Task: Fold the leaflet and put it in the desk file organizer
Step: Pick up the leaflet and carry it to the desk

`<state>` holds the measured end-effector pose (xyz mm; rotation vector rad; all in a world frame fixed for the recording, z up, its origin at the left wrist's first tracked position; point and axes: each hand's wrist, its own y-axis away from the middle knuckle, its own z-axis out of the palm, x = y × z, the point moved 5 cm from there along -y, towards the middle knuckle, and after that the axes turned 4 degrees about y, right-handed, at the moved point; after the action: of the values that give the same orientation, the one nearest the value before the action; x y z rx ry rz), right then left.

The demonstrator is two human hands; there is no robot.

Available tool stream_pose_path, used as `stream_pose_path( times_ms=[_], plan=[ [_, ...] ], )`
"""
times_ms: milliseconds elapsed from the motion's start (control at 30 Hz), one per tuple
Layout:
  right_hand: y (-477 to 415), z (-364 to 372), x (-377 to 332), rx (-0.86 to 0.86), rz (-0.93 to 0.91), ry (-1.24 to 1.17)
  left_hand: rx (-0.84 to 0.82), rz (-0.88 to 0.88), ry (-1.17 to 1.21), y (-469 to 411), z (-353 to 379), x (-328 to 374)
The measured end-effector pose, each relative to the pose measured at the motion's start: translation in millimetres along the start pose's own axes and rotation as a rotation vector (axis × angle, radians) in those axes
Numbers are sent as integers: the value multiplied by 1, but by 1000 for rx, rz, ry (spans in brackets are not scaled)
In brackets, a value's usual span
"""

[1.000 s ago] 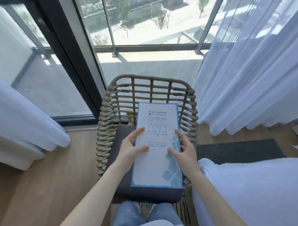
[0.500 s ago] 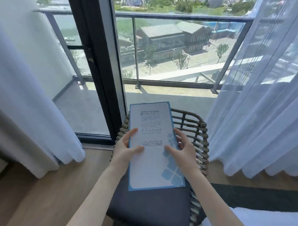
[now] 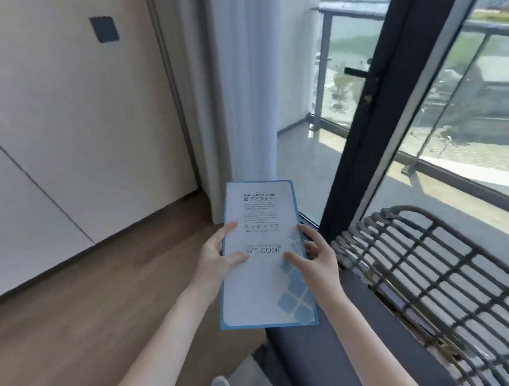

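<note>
Wall (image 3: pixel 69 113) left, curtain (image 3: pixel 243 91) centre, glass door (image 3: pixel 390 114) with balcony beyond, wood floor (image 3: pixel 78 317) below. Wicker chair (image 3: pixel 426 273) at right with dark cushion (image 3: pixel 341 349).

Leaflet (image 3: pixel 265 259) is held in the air over the floor, just left of the chair and clear of it. It looks already closed into a tall narrow panel, long axis running away from the person, top edge far. Organizer: not in view, so which way it lies from the grip can't be told; the carry has to find it first.

Left hand (image 3: pixel 218 257) grips the left edge near mid-height, thumb on the front face, fingers behind. Right hand (image 3: pixel 317 257) grips the right edge at about the same height, thumb on the face. Both clamp at the middle, so neither is clearly nearer; either could take it alone for a one-handed insert, short edge down.

Legible print: "PROMISE" up top, "WELCOME" mid-panel. The line above PROMISE likely reads "Hilton Garden Inn", blurred. Smaller text is unreadable. Blue border, blue tile pattern lower right.
</note>
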<state>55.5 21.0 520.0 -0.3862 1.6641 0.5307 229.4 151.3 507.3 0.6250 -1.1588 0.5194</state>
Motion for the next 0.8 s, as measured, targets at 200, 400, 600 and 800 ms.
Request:
stream_pose_path(
  times_ms=[200, 400, 600, 800],
  plan=[
    [-17, 129, -19, -300, -14, 3, 308, 63, 26, 25, -114, 35],
    [-21, 260, -35, -492, -49, 49, 522, 112, 88, 39, -227, 57],
    [-20, 388, -47, -622, -83, 107, 631, 173, 107, 47, -339, 83],
    [21, 546, -59, -892, -120, 167, 886, 224, 175, 100, -465, 105]
  ],
)
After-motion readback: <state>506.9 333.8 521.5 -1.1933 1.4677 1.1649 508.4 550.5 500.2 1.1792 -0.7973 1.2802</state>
